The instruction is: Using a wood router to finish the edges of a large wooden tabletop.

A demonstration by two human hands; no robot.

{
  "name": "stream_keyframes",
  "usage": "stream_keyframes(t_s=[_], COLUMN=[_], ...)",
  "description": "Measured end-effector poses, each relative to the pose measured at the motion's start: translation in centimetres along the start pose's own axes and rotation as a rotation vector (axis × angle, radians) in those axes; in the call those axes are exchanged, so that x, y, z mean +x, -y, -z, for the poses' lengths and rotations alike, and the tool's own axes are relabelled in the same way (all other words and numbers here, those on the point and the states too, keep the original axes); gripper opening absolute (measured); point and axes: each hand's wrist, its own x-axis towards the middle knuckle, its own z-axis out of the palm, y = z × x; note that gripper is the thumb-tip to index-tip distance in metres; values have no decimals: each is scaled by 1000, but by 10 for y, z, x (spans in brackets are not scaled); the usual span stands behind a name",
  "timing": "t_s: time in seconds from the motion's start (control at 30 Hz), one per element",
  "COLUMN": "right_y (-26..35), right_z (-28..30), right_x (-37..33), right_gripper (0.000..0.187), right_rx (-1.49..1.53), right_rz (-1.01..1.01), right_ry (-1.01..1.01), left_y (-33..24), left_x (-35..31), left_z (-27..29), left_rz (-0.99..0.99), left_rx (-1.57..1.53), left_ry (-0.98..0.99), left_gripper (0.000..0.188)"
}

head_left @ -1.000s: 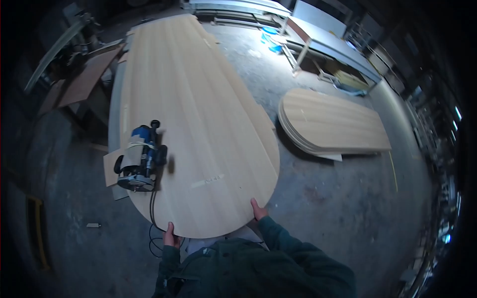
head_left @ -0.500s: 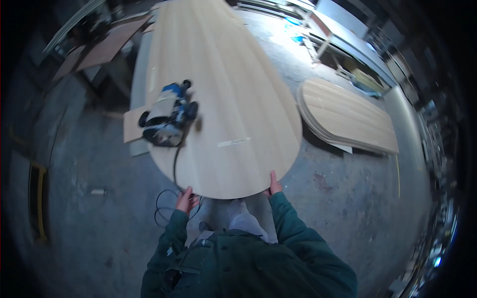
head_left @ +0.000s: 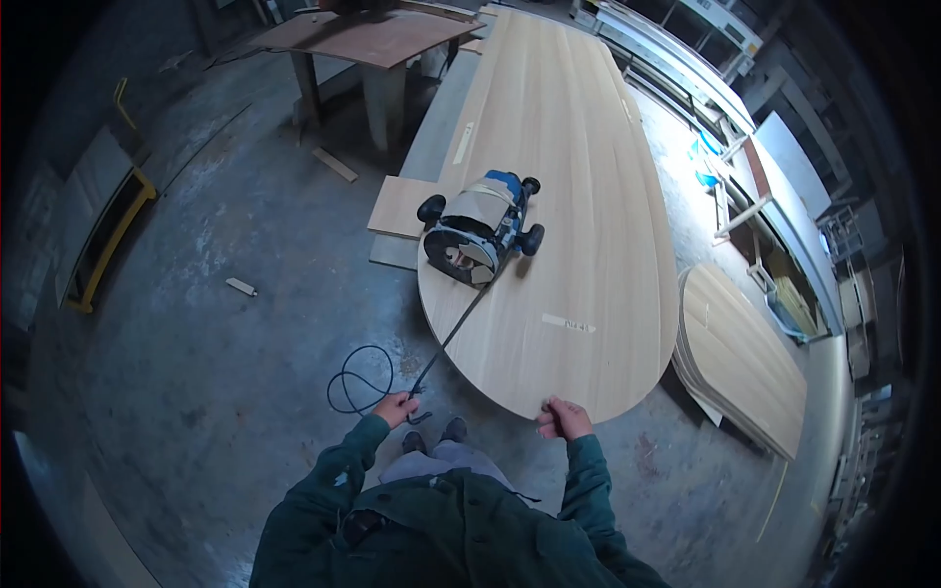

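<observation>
A blue and grey handheld router (head_left: 480,230) with round black knobs lies on its side on a long pale wooden board (head_left: 578,245) with a rounded near end. Its black base is turned toward me. From the router a black power cord (head_left: 453,336) runs over the board's left edge to my left hand (head_left: 397,408). That hand is closed on the cord near its plug end, just off the board. At the board's near edge is my right hand (head_left: 566,419), fingers curled and pinching the rim; the fingers under the edge are partly hidden.
Loops of the cord hang left of my left hand. On the right is a stack of rounded wooden panels (head_left: 740,343). A brown-topped table (head_left: 372,39) stands at the far left. A small wood offcut (head_left: 241,286) lies on the concrete floor (head_left: 284,392). Strips of tape mark the board.
My view has swung left, so the board and router appear farther right. My left hand has come away from the board's edge with the cord. My right hand's fingers have curled in.
</observation>
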Motion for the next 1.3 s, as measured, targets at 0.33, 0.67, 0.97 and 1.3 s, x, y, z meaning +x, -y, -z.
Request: stream_keyframes(t_s=[0.33, 0.67, 0.97, 1.3], right_y=[96, 226, 284, 302], right_z=[-93, -102, -129, -139], right_x=[78, 167, 198, 199], right_gripper=[38, 70, 50, 36], right_rx=[87, 209, 438, 722], right_rz=[290, 409, 219, 120], right_ry=[117, -368, -181, -294], left_y=[-62, 59, 27, -53], left_x=[-73, -68, 8, 109], left_z=[73, 206, 317, 360], left_rz=[-54, 28, -36, -95], left_rx=[-185, 69, -118, -266], left_ry=[-265, -295, -378, -387], left_gripper=[26, 24, 18, 19])
